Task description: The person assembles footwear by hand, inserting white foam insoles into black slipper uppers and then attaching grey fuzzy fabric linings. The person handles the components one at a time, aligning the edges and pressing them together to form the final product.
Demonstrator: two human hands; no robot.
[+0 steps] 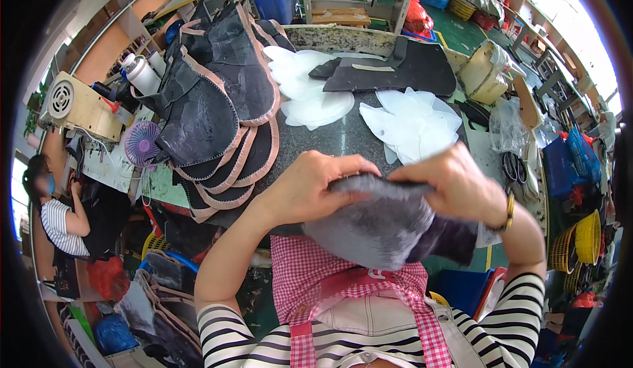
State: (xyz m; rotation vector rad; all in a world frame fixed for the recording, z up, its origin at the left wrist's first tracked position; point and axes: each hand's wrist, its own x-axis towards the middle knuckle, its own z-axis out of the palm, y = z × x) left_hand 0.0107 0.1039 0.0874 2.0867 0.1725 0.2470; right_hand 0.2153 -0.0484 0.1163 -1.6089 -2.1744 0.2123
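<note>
In front of my apron I hold up a grey fuzzy fabric piece (379,226) with dark edges. My left hand (310,183) pinches its upper edge between thumb and fingers. My right hand (455,182), slightly blurred, grips the same edge a little to the right. A darker flap (448,239) hangs below my right hand. Beyond my hands, thin white rounded sheets (419,124) lie fanned on the dark worktop (343,137). More white sheets (316,107) lie farther left, next to a flat black fabric piece (395,76).
Dark panels with pink edging (211,114) are piled at the left, beside a purple fan (143,145) and a white flask (140,74). Black-handled scissors (514,168) lie at the right near a cream machine (486,71). A co-worker (62,210) sits far left.
</note>
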